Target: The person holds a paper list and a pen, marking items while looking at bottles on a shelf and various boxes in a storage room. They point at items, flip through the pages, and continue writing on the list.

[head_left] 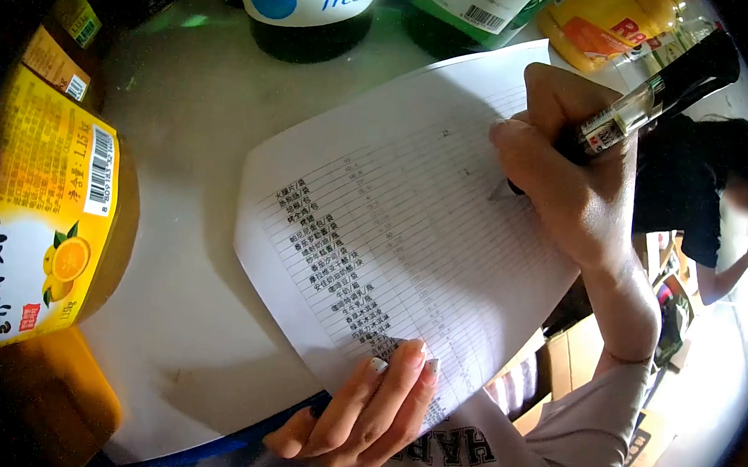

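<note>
A printed list sheet (365, 233) with ruled rows and Chinese text lies tilted on the table, its lower part reaching past the front edge. My right hand (566, 168) is closed around a marker pen (625, 119) with a clear barrel and a black upper end. The writing end points down at the sheet's right half, mostly hidden by my fingers. A few small handwritten marks show in the rows above. At the bottom of the sheet, my left hand (372, 409) rests its outstretched fingers on the paper, with the thumb apart at the left.
On the left stands a large yellow citrus-labelled container (58, 214). Along the back are a white-labelled bottle (306, 7), a green bottle (482, 13) and a yellow jar (605, 25). A person in black (694, 180) is at the right, above cardboard boxes (576, 357).
</note>
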